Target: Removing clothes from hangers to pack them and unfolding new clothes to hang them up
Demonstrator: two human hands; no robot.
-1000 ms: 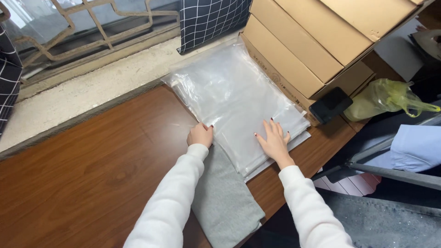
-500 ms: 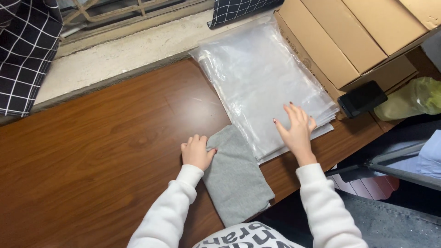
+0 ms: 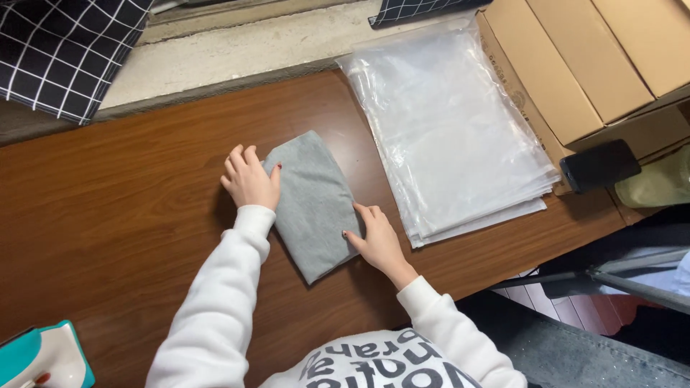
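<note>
Head view: both hands flat, open, flanking grey folded cloth [image 3: 313, 205]; clear bag stack [image 3: 449, 133] just right.

Even, soft daylight; frame bright, no harsh contrast. Faint short shadows sit under both hands, just beside the fingers [image 3: 244, 159] on the brown table [image 3: 122, 208]. Pale sheen on the clear plastic bags [image 3: 445, 129] beyond the right-hand fingers, washing out their creases. Focus sharp at centre; slight softness toward lower corners. No motion blur seen.
</note>
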